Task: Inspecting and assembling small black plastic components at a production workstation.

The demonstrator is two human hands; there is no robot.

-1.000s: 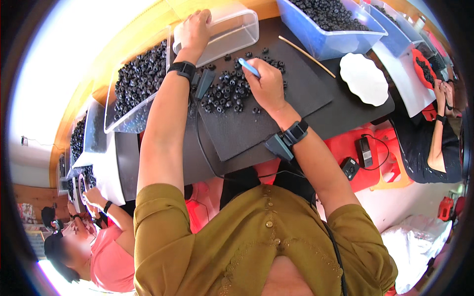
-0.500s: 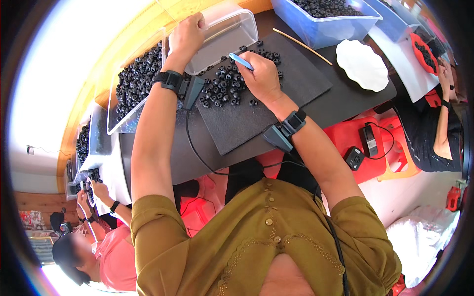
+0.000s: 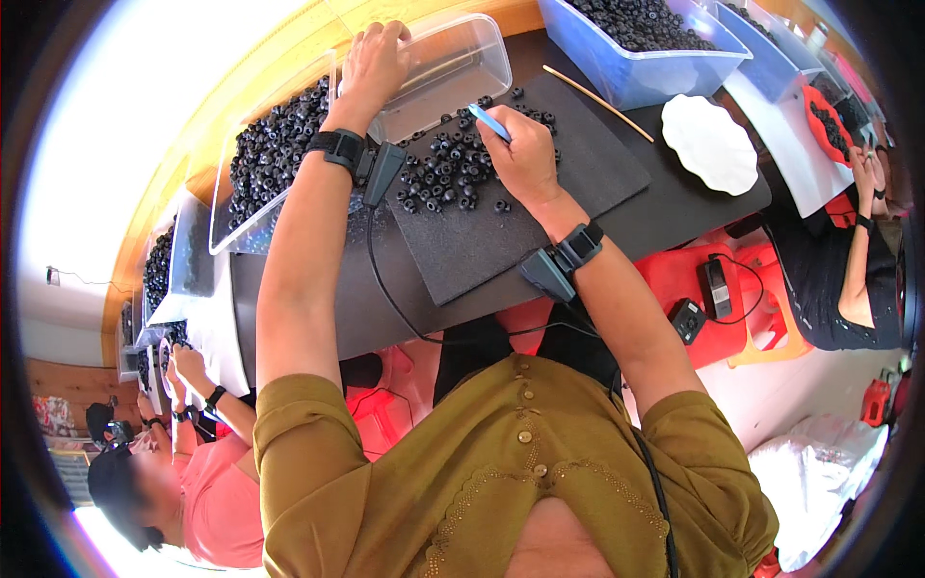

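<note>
Blue tool (image 3: 489, 122), upper centre of the frame, grasped in the curled right hand (image 3: 525, 154), slim and slanted, over shiny, round black pieces (image 3: 445, 173) on a dark board (image 3: 482, 241); left hand (image 3: 376, 63), fingers bent, slightly parted, by a clear box (image 3: 462, 87), any hold there impossible to tell.

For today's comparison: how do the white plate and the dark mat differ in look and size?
The plate is white; the mat is near black. The plate has a wavy rim; the mat has straighter edges. The mat looks larger than the plate. Both lie on the table.
</note>
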